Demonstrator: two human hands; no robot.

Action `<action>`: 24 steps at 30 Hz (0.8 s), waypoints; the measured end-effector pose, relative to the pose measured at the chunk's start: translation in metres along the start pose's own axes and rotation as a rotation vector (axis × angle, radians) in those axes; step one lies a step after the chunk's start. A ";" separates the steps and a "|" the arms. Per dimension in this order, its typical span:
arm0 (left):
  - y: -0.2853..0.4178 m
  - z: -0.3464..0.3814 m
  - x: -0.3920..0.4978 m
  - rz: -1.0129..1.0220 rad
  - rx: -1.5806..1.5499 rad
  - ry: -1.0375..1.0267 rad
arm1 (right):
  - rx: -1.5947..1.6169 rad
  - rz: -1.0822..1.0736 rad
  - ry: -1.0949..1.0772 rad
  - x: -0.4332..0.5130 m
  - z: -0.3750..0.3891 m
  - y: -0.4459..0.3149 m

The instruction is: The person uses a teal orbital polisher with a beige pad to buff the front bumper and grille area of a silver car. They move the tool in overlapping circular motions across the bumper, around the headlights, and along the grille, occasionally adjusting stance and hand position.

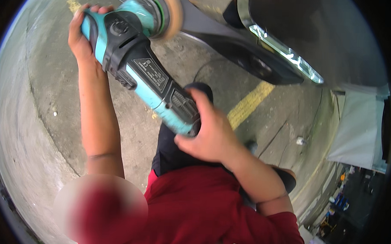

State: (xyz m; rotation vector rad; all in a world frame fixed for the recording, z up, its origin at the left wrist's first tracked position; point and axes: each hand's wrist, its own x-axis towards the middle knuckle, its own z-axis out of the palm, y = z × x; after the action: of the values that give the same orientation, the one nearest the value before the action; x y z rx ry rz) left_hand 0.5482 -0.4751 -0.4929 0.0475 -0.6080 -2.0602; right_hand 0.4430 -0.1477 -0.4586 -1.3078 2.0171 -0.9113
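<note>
A teal and black car polisher (pixel 145 72) runs diagonally across the upper middle, carried by both hands. My left hand (pixel 83 37) wraps around its head, with fingertips showing over the far side. Around the rear end of the body, my right hand (pixel 211 132) is closed, thumb below and fingers above. The orange foam pad (pixel 173 14) is blurred and faces right, toward a dark car body panel (pixel 211 29). Whether pad and panel touch, I cannot tell. The polisher's body bears a label with writing, and the power cord's exit is hidden.
A bright trim strip (pixel 288 56) edges the dark glossy car surface (pixel 315 32) at upper right. A yellow painted line (pixel 251 104) crosses the concrete floor (pixel 134 120). Thin dark cables (pixel 272 139) lie at right. Beyond them are a pale sheet (pixel 356 127) and assorted small items (pixel 339 201).
</note>
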 end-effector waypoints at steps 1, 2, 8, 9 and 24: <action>-0.008 -0.010 -0.011 0.095 0.013 -0.009 | -0.070 -0.007 0.024 0.003 0.000 0.016; -0.017 -0.020 -0.024 0.191 0.028 -0.018 | -0.116 0.022 0.020 0.006 -0.004 0.028; -0.081 -0.033 -0.080 0.252 0.133 0.055 | -0.315 0.057 0.045 -0.015 -0.037 0.087; -0.093 -0.028 -0.088 0.251 0.180 0.022 | -0.330 0.066 0.038 -0.021 -0.046 0.095; -0.173 -0.063 -0.125 -0.170 0.032 0.738 | -0.741 0.012 0.069 -0.015 -0.066 0.151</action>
State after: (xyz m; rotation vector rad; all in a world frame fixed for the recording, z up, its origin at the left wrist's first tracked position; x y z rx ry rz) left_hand 0.4959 -0.3256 -0.6490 0.8604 -0.1754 -1.9965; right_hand 0.3166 -0.0745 -0.5361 -1.6347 2.5298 -0.1786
